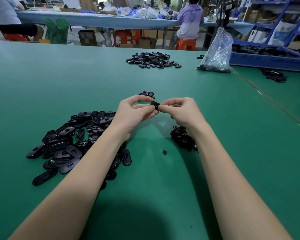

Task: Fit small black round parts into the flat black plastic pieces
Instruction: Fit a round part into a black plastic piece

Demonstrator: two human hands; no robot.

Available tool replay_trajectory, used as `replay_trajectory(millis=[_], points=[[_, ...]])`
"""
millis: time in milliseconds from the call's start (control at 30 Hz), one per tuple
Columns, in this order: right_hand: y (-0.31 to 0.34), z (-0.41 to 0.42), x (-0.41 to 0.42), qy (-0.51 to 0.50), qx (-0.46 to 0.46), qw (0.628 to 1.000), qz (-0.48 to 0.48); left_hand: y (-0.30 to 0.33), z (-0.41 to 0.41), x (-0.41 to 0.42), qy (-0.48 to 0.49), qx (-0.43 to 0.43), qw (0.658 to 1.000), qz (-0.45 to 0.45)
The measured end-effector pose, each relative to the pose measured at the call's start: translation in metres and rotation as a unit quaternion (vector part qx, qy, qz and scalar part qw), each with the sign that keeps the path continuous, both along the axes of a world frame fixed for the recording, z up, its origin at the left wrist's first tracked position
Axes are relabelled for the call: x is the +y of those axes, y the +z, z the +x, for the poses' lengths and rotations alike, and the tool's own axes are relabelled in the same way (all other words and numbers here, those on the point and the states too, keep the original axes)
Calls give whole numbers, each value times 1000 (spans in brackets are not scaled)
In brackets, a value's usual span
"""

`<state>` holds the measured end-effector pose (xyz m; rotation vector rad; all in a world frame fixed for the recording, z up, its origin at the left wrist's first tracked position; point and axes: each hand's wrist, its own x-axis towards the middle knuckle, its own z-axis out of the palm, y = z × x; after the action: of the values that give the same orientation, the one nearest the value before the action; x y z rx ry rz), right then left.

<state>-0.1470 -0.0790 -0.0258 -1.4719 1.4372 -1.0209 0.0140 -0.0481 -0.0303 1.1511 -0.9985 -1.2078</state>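
Black plastic sits between our two hands above the green table; our left hand and our right hand both pinch one small black piece between thumb and forefinger, the other fingers curled loosely behind; the piece is mostly hidden by the fingertips, so we cannot tell whether a round part is already seated in it; we judge the fitting step to be under way

To our left lies the heap of flat black plastic pieces, oval with a slot in each, partly under our left forearm; to our right, just beside the wrist, is the pile of small black round parts; one stray round part lies alone between our forearms; a few pieces rest just beyond our hands, and a larger far heap sits well apart, near a clear bag and a blue bin

We expect these parts to be light, stiff and smooth, so likely to slip; we would hold the flat piece by its long edges, leaving the slot free, and take the round part by its rim; pressing squarely seems wise, since a skewed push could flick it away
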Motion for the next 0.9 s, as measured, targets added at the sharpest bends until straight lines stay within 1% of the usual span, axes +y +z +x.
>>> replay_trajectory(millis=[133,300,533,667,833,900], points=[[1,-3,1,11,6,1000,13,2,1,2,-9,-53,998,-16],[5,-4,2,28,2,1000,6,5,3,3,-16,-116,993,-30],[4,-4,2,18,3,1000,16,4,5,2,-21,-186,981,-42],[3,-3,2,20,-2,1000,11,6,5,2,-13,-194,980,-36],[1,-8,3,46,-40,998,18,15,8,4,-24,-138,990,-18],[1,-9,4,60,-38,997,25,16,7,4,-27,-133,991,0]])
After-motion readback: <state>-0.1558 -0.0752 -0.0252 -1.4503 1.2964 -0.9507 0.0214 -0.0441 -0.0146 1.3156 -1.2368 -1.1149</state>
